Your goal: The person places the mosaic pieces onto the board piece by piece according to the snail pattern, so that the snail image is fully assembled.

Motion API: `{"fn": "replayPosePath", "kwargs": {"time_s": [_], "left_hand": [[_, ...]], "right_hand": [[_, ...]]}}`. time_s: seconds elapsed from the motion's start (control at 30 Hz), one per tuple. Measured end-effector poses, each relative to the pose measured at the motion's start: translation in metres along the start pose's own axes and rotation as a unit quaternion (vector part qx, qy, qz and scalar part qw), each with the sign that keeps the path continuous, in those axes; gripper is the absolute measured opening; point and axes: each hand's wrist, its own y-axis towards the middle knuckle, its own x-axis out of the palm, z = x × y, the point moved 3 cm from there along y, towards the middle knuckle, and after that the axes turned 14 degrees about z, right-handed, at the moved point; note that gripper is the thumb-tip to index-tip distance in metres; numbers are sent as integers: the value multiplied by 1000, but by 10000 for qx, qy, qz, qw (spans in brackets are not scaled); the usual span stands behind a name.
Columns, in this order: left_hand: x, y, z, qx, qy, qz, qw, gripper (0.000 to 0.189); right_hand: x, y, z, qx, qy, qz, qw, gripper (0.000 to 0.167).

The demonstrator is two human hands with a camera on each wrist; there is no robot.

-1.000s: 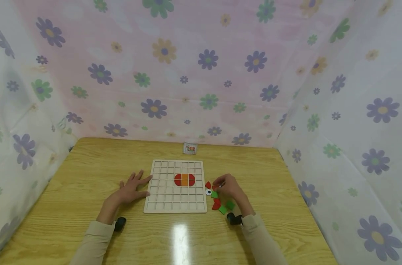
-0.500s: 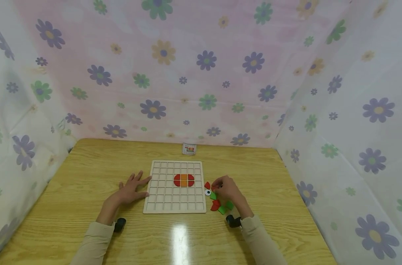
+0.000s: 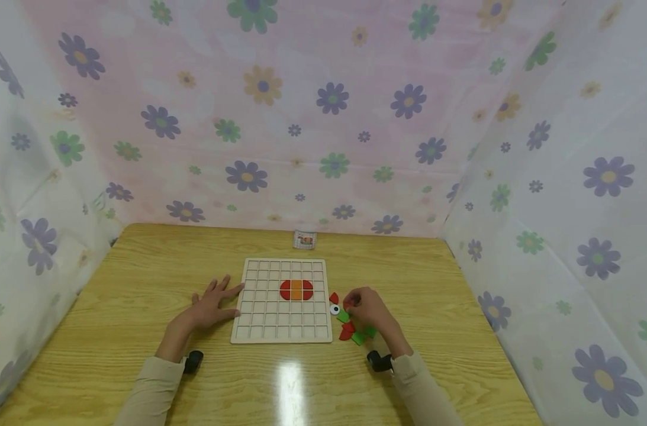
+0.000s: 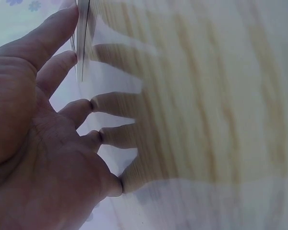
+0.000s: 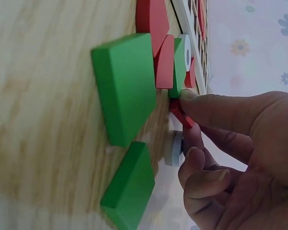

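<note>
The square wooden grid board (image 3: pixel 264 319) lies mid-table with red pieces (image 3: pixel 285 290) and orange squares (image 3: pixel 297 290) set in it as a rounded shape. Beside its left edge my left hand (image 3: pixel 208 309) lies with spread fingers, thumb and a fingertip touching the rim. To the right of the board, my right hand (image 3: pixel 370 309) pinches a small red piece (image 5: pixel 181 114) between thumb and forefinger, low over the loose pieces. Around it lie a round eye piece (image 3: pixel 335 309), a red quarter-circle (image 3: pixel 334 299), more red pieces (image 3: pixel 347 331) and green pieces (image 5: pixel 125 88).
At the table's back edge lies a small picture card (image 3: pixel 305 239) with a gridded colour figure. A pale round piece (image 5: pixel 173 148) sits by my right fingers in the right wrist view. Flowered cloth (image 3: pixel 280 130) surrounds the wooden table (image 3: pixel 142 266) behind and at both sides.
My right hand has shifted slightly right and toward me, pinching the red piece. My left hand keeps its place at the board, and the pieces set in the grid are unchanged.
</note>
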Motion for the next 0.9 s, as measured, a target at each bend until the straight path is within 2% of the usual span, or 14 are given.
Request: {"fn": "replayPosePath", "kwargs": {"time_s": [0.27,0.33,0.5,0.7,0.9], "left_hand": [[0,1,-4,-2,-13,-4,10000,73],[1,1,-5,37,-2,-6,10000,72],[3,3,-8,97,13,26,9999,72],[2,4,-7,88,-4,32,10000,72],[1,3,-2,104,-4,36,9999,72]], "right_hand": [[-5,-8,-1,-7,-28,16,10000,2],[-7,-9,-1,-24,7,33,10000,6],[-10,-14,0,0,293,-57,9996,15],[-14,-19,3,180,513,-53,9985,9],[-18,-23,4,161,880,100,9959,6]]}}
